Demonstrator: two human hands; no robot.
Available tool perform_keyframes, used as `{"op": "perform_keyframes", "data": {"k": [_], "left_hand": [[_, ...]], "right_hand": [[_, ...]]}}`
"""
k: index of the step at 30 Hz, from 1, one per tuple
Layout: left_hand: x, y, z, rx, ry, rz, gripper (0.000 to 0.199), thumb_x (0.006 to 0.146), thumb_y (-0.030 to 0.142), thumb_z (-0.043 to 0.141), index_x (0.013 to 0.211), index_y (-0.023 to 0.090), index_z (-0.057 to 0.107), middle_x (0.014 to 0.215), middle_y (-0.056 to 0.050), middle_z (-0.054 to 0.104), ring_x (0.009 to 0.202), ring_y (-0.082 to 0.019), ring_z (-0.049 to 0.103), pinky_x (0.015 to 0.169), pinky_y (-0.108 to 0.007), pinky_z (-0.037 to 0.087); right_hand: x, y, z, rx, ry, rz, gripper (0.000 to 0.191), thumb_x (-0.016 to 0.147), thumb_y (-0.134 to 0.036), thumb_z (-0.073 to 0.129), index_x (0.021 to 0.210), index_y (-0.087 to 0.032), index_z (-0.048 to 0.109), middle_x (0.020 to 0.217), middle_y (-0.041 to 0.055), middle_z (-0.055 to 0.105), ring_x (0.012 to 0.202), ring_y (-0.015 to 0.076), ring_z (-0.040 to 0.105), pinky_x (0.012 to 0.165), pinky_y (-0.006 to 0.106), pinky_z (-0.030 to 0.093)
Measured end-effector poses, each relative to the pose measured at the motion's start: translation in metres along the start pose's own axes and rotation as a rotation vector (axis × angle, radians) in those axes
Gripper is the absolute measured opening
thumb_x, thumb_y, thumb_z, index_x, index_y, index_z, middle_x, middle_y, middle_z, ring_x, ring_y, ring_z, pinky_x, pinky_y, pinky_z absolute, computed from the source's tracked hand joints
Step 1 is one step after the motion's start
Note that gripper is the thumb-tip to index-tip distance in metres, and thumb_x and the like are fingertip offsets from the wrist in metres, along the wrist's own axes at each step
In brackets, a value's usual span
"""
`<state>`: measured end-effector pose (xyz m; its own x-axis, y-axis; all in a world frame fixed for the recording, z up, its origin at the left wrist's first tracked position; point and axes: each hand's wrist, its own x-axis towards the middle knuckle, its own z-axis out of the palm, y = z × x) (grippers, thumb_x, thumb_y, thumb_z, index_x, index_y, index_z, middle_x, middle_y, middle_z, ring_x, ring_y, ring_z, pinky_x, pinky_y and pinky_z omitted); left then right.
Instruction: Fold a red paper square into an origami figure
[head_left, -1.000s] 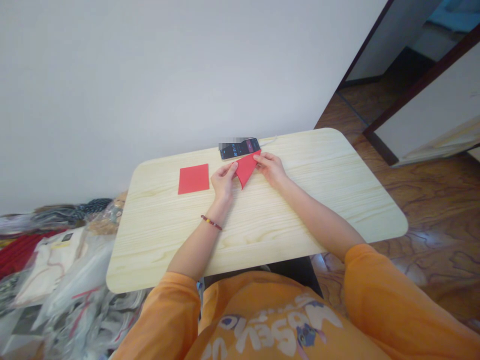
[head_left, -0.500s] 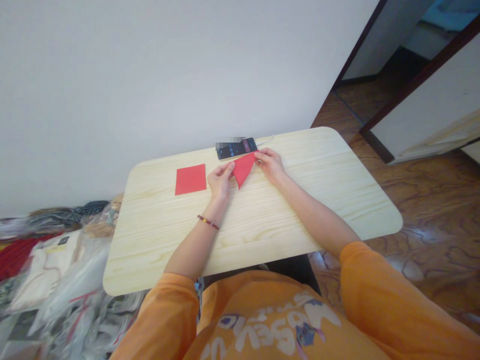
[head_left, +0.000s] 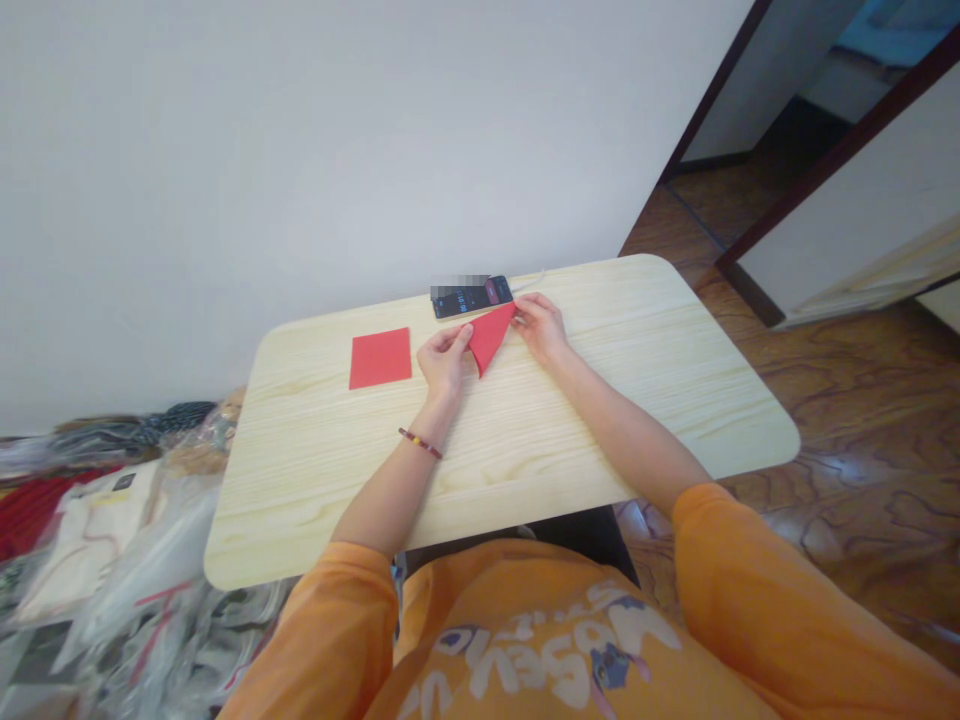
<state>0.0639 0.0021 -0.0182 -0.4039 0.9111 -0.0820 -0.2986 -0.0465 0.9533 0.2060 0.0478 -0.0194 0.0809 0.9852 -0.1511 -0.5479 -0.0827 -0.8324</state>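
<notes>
Pinching the pointy red paper [head_left: 490,335] near the phone [head_left: 471,299], I hold its side with my left hand [head_left: 442,364] and its tip with my right hand [head_left: 542,325], maybe so it won't slip.

Two red papers [head_left: 491,337] [head_left: 379,358], one phone [head_left: 474,298], one bracelet [head_left: 420,442], apparently one cable [head_left: 529,282].

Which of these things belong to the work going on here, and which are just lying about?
In the job:
red triangle, held by left hand and right hand
red square, probably
table, beneath them

Just lying about:
phone, apparently, behind the red triangle
bags, heaped beside the table
</notes>
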Motion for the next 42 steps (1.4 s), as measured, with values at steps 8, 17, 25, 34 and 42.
{"op": "perform_keyframes", "data": {"k": [8, 17, 25, 34, 42], "left_hand": [[0.003, -0.004, -0.002, 0.016, 0.047, 0.051, 0.018, 0.062, 0.027, 0.08, 0.073, 0.015, 0.072, 0.074, -0.004, 0.073, 0.068, -0.012, 0.066, 0.07, -0.024, 0.052], [0.005, -0.004, 0.0, 0.025, 0.034, 0.066, 0.018, 0.061, 0.028, 0.08, 0.071, 0.015, 0.072, 0.073, -0.004, 0.073, 0.067, -0.012, 0.065, 0.069, -0.024, 0.052], [0.01, -0.009, 0.001, 0.017, 0.004, 0.047, 0.023, 0.057, 0.03, 0.082, 0.071, 0.015, 0.072, 0.074, -0.004, 0.073, 0.068, -0.012, 0.065, 0.069, -0.023, 0.051], [0.009, -0.004, 0.004, -0.039, 0.035, -0.019, 0.018, 0.058, 0.025, 0.082, 0.07, 0.015, 0.071, 0.072, -0.004, 0.072, 0.068, -0.012, 0.065, 0.071, -0.025, 0.052], [0.007, -0.004, 0.006, -0.058, 0.07, -0.017, 0.021, 0.059, 0.027, 0.082, 0.072, 0.014, 0.071, 0.075, -0.004, 0.072, 0.071, -0.014, 0.067, 0.073, -0.028, 0.054]], "right_hand": [[0.007, -0.001, -0.004, 0.042, 0.07, -0.033, 0.016, 0.066, -0.024, 0.07, 0.065, -0.021, 0.054, 0.06, -0.0052, 0.056, 0.063, 0.0082, 0.054, 0.065, 0.022, 0.044], [0.006, 0.01, -0.002, -0.148, -0.076, -0.124, 0.03, 0.06, -0.041, 0.075, 0.064, -0.021, 0.054, 0.062, -0.0054, 0.059, 0.059, 0.0082, 0.053, 0.059, 0.022, 0.041], [0.004, 0.013, 0.002, -0.267, 0.025, -0.178, 0.04, 0.073, -0.051, 0.069, 0.061, -0.021, 0.044, 0.051, -0.0076, 0.047, 0.049, 0.006, 0.042, 0.05, 0.02, 0.032], [0.004, 0.015, 0.004, -0.375, 0.029, -0.219, 0.048, 0.075, -0.061, 0.063, 0.058, -0.022, 0.042, 0.047, -0.007, 0.043, 0.045, 0.0067, 0.037, 0.046, 0.021, 0.03], [0.001, 0.022, 0.003, -0.442, -0.131, -0.271, 0.052, 0.065, -0.073, 0.062, 0.061, -0.022, 0.054, 0.049, -0.0054, 0.046, 0.049, 0.0093, 0.04, 0.048, 0.024, 0.029]]}}
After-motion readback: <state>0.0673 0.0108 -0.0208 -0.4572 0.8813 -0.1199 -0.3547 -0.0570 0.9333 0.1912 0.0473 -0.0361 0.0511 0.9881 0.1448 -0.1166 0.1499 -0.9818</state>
